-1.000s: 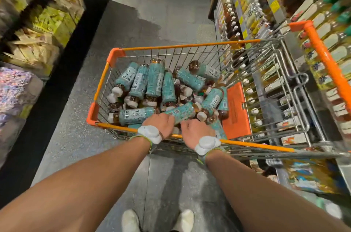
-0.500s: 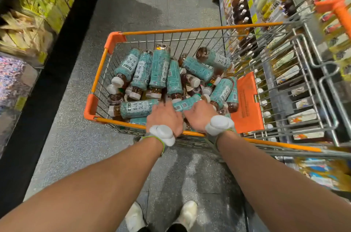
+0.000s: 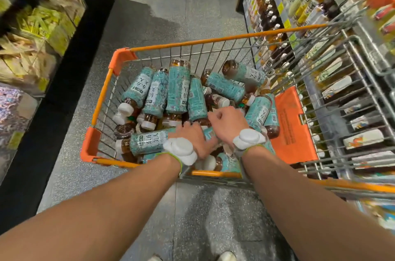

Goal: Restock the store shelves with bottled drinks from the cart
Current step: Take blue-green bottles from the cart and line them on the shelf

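Snack shelves (image 3: 42, 32): standing at far left, blurred.
Cart (image 3: 102, 98): sitting in the aisle beside the drink shelves.
Lying bottle (image 3: 147, 142): resting crosswise at the cart's near edge, one end running under the left hand.
Tea bottles (image 3: 178, 87): lying heaped inside the cart, teal-labelled.
Left hand (image 3: 192, 137): pressing onto the lying bottle, fingers bending over it; grip cannot be told.
Right hand (image 3: 227, 120): reaching among the bottles, fingers curling down, their hold hidden.
Drink shelves (image 3: 269, 10): running along the right, stocked.

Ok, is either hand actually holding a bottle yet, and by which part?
Cannot tell. The left hand covers one end of a teal-labelled plastic bottle lying crosswise; the right hand curls into the pile, its grip hidden.
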`<state>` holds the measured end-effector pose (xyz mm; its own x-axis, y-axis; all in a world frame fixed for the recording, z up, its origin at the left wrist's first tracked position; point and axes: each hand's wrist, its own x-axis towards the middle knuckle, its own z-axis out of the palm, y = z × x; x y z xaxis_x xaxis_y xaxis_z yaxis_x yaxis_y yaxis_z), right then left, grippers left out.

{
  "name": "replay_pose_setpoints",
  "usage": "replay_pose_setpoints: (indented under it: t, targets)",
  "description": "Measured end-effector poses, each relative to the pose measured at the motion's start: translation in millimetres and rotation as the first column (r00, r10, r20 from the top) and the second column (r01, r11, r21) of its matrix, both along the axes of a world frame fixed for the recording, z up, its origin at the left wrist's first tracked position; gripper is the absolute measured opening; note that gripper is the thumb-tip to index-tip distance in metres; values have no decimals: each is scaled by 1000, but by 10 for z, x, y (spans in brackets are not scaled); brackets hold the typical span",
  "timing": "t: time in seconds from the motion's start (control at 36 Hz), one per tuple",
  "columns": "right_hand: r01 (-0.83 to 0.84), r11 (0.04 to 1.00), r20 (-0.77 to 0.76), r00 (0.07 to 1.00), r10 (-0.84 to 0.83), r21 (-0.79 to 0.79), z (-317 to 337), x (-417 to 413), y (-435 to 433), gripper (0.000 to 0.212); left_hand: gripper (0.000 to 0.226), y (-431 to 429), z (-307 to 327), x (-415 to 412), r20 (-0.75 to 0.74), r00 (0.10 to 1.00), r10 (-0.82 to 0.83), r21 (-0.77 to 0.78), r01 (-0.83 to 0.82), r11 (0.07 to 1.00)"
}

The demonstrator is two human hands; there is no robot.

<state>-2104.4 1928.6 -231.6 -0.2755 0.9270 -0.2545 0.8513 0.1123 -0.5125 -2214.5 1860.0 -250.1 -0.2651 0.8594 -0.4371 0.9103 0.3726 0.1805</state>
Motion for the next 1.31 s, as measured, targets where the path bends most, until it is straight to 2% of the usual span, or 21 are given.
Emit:
replay_pose_setpoints:
  t: [0.11,0.17,0.25,0.36,0.47,0.56,0.61,0.67,0.78,0.86,0.97,1.03,1.08,1.14,1.22,1.31]
  targets:
    - [94,996,-69,993,-93,9,-68,34,106,49,37,333,-4,-30,255,965,58,197,-110,974]
    - [81,996,-62,995,-79,24,-66,-19,109,49,28,326,-37,-7,190,981,47,285,-101,953]
    - [61,997,-8,998,-61,56,-124,26,118,50,30,306,-206,129,37,999,-12,372,-2,928]
    - [53,997,-47,998,-51,59,-113,17,79,51,38,310,-222,87,-16,990,-141,335,139,932]
    - [99,993,-92,991,-93,67,3,110,135,51,67,235,-142,124,-30,969,-246,254,246,935]
    - [141,963,-102,987,-121,227,172,168,350,52,86,260,-116,136,-36,964,-265,153,267,951]
    - [176,908,-107,984,-145,380,193,187,419,46,93,285,-126,140,-27,964,-265,114,266,957]
    - [201,851,-96,979,-177,485,120,190,387,42,93,306,-155,141,-48,965,-259,122,263,957]
    - [211,808,-111,977,-180,550,-17,164,341,48,81,325,-198,148,-69,970,-231,181,240,954]
    - [202,763,-118,979,-165,613,-31,143,390,43,72,351,-206,112,4,986,-168,225,163,961]
    - [184,796,-71,982,-175,577,-150,182,385,39,57,383,-187,81,123,989,-84,321,41,946]
    - [197,813,-79,980,-185,548,-153,192,383,38,50,389,-164,68,250,968,-25,370,-71,926]
    - [167,834,-70,986,-154,525,-155,130,364,37,43,382,-130,16,415,908,58,384,-232,894]
    - [120,854,-45,993,-113,506,-163,97,340,38,44,388,-82,4,525,841,133,377,-370,849]
    - [22,890,-2,1000,-23,455,-173,45,286,37,44,389,-56,-6,586,784,204,389,-493,778]
    - [-49,894,40,999,35,445,-140,18,237,37,66,409,-55,-11,610,757,232,367,-530,765]
